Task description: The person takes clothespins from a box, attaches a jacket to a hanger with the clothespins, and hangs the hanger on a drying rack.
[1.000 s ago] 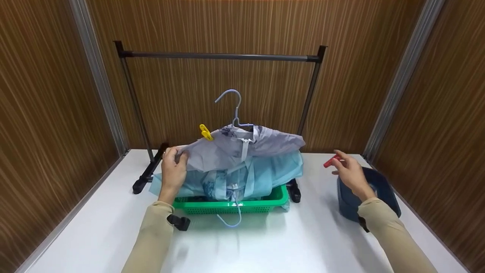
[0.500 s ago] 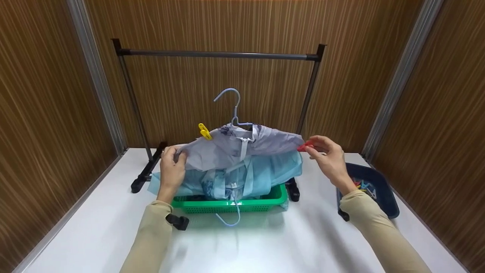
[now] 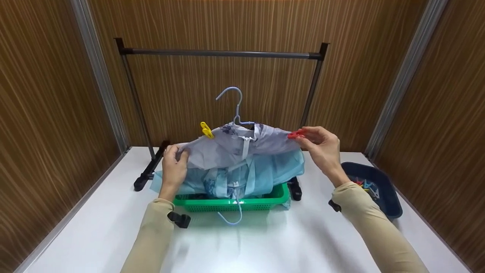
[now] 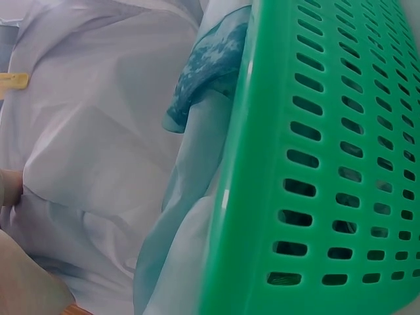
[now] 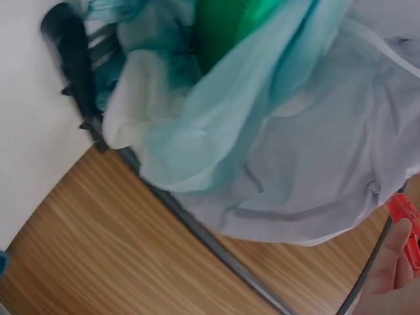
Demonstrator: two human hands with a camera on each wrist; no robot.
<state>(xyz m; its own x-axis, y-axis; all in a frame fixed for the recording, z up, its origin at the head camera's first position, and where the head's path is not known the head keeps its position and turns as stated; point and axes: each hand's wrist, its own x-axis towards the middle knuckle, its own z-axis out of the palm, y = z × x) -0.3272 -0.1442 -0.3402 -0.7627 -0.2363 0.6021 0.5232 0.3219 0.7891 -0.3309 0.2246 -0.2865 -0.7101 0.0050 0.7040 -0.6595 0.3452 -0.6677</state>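
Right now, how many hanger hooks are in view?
2. The upper hook rises above the lavender garment; the lower hook shows at the green basket's front. Others may be hidden.

The lilac garment [image 3: 212, 155] hides most of the upper hanger [image 3: 237, 110], the pegs [image 3: 366, 185] in the dark bin [image 3: 388, 199] are too small to count, and the right wrist view's edge crops the right hand [image 5: 390, 292].

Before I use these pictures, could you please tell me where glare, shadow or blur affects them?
Head view: glare on the white table in front of the green basket, soft shadow beside the right sleeve; left wrist view: highlights on the basket's rim, low contrast across the lavender garment; right wrist view: the black rack foot looks blurred.
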